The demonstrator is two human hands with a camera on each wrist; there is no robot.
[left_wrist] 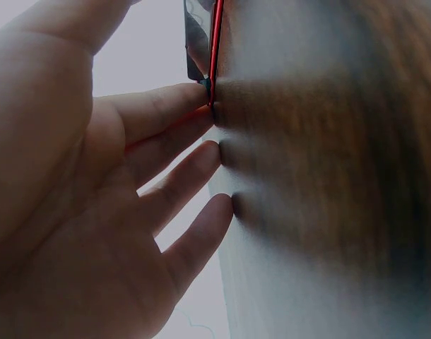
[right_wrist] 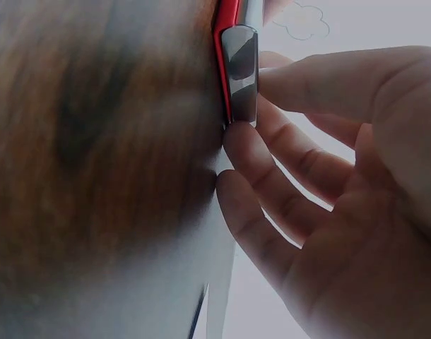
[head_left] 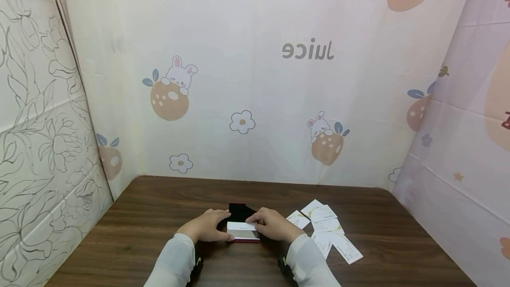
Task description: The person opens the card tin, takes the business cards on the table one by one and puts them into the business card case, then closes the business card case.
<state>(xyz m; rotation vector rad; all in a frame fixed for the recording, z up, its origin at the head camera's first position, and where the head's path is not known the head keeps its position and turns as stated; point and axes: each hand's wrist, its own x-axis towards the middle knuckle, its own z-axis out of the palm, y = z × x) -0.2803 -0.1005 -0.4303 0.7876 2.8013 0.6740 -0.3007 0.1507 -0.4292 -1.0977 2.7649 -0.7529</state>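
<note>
A business card case (head_left: 244, 234) lies on the table with its black-lined lid (head_left: 239, 211) folded back. Its outside is red and its frame shiny metal, as the right wrist view shows on the case (right_wrist: 242, 70). A white business card (head_left: 238, 226) lies across the case's opening. My left hand (head_left: 205, 226) holds the case's left side, thumb at the near corner and fingers at the far one. With thumb and forefinger, my right hand (head_left: 275, 225) pinches the card's right end, its other fingers by the case's side. The exact finger contact is partly hidden.
Several loose business cards (head_left: 328, 227) lie overlapping on the brown wooden table (head_left: 159, 203), right of my right hand. A patterned cloth (head_left: 247, 79) hangs behind the table's far edge, with more cloth at both sides.
</note>
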